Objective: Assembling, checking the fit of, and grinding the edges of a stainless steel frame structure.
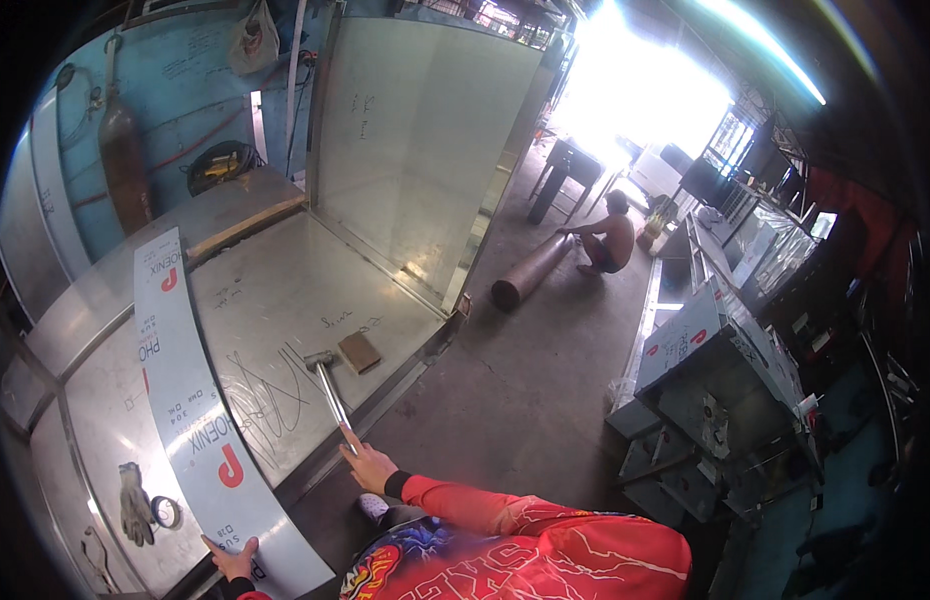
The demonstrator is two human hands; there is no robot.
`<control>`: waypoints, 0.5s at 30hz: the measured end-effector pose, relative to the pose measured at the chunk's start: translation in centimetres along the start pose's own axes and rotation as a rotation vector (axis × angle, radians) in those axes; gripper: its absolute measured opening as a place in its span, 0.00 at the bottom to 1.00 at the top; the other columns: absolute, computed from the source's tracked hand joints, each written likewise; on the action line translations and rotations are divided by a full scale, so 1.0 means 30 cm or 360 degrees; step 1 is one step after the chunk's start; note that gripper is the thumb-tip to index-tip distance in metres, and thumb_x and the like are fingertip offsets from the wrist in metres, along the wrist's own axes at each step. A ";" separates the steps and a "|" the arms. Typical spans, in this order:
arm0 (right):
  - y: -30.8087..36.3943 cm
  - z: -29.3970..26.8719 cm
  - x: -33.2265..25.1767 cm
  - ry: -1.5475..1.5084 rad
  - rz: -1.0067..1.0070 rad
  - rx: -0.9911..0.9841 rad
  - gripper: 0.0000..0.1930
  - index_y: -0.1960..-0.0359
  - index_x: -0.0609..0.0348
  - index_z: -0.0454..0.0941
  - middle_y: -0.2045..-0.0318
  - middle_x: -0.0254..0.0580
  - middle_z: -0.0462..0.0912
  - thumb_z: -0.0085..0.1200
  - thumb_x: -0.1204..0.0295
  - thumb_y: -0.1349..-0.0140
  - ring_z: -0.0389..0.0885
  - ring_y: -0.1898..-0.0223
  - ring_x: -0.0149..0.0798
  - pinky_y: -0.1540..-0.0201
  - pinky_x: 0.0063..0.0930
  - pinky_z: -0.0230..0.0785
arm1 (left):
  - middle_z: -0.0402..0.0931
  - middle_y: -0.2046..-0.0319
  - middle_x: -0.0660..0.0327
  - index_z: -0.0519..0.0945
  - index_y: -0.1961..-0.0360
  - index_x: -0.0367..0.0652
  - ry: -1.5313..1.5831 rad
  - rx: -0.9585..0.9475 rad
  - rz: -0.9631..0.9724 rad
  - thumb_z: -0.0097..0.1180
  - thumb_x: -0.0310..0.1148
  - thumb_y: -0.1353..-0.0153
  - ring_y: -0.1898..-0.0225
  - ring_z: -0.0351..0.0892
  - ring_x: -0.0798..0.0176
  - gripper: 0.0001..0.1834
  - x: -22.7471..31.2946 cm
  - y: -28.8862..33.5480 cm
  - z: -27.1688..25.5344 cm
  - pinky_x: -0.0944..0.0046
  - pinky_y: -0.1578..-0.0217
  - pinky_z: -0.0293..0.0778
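A hammer [332, 390] with a shiny metal handle lies slanted over the steel-topped table, its head on the surface. My right hand [368, 464] is closed round the near end of its handle. Close to the hammer head rests a small brown block [359, 353]. My left hand [232, 558], fingers apart, lies on the near end of a long film-covered metal strip [190, 400], by its left edge. The strip runs away from me across the table [275, 270] and bends slightly in the fisheye view. Left of it are a grey work glove [135, 505] and a roll of tape [167, 512].
An upright metal panel [415, 150] stands at the table's far side. Beyond, a person [610, 235] squats by a gas cylinder [530, 272] lying on the floor. Metal cabinets [705, 360] stand at right. Another cylinder [123, 160] leans near the blue wall.
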State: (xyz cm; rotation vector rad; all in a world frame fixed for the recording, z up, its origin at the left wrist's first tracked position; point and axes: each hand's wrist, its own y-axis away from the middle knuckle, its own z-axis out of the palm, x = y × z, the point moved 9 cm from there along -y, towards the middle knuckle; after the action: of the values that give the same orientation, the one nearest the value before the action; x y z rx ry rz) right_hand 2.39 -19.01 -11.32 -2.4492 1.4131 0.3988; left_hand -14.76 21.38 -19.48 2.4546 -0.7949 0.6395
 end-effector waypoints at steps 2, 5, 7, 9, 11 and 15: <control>-0.004 -0.004 -0.003 -0.0005 -0.0031 0.0014 0.30 0.45 0.67 0.66 0.34 0.57 0.43 0.58 0.74 0.53 0.75 0.57 0.53 0.58 0.39 0.74 | 0.59 0.45 0.36 0.36 0.30 0.56 0.0011 -0.0003 -0.0018 0.76 0.44 0.71 0.44 0.63 0.38 0.71 0.001 0.007 -0.005 0.46 0.43 0.61; 0.001 -0.009 -0.002 -0.0004 -0.0016 0.0016 0.30 0.45 0.67 0.66 0.34 0.56 0.43 0.59 0.74 0.53 0.75 0.57 0.53 0.57 0.39 0.73 | 0.59 0.45 0.37 0.37 0.30 0.56 0.0000 0.0020 -0.0015 0.76 0.43 0.70 0.44 0.63 0.38 0.71 0.004 0.009 -0.005 0.47 0.43 0.61; 0.005 -0.008 0.000 -0.0017 -0.0011 0.0009 0.30 0.45 0.67 0.66 0.34 0.56 0.43 0.59 0.74 0.53 0.75 0.58 0.53 0.57 0.39 0.73 | 0.59 0.45 0.38 0.37 0.30 0.55 0.0035 0.0006 0.0003 0.75 0.44 0.70 0.44 0.63 0.38 0.70 0.017 0.025 -0.006 0.47 0.43 0.61; 0.009 -0.006 0.004 -0.0028 -0.0003 0.0005 0.30 0.45 0.67 0.66 0.34 0.56 0.43 0.59 0.74 0.53 0.75 0.58 0.53 0.57 0.40 0.73 | 0.59 0.45 0.37 0.36 0.30 0.55 0.0038 -0.0005 0.0005 0.75 0.44 0.70 0.44 0.63 0.38 0.70 0.020 0.030 -0.006 0.47 0.43 0.61; 0.011 -0.008 0.003 -0.0025 -0.0021 0.0025 0.30 0.45 0.67 0.66 0.34 0.56 0.43 0.59 0.73 0.53 0.75 0.58 0.53 0.57 0.40 0.73 | 0.58 0.45 0.37 0.36 0.30 0.55 0.0045 -0.0013 0.0003 0.75 0.44 0.69 0.44 0.63 0.38 0.70 0.010 0.026 -0.002 0.48 0.43 0.61; 0.012 -0.003 0.009 -0.0023 -0.0012 0.0029 0.30 0.45 0.66 0.66 0.34 0.56 0.43 0.59 0.73 0.52 0.75 0.58 0.53 0.57 0.40 0.73 | 0.57 0.44 0.36 0.36 0.30 0.54 0.0092 -0.0036 0.0023 0.75 0.44 0.69 0.44 0.63 0.38 0.70 0.015 0.024 0.003 0.48 0.44 0.62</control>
State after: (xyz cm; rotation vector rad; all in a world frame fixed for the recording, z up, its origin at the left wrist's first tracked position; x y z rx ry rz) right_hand 2.21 -19.42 -11.37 -2.4319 1.3950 0.3997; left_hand -14.85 20.64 -19.09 2.4006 -0.7938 0.7001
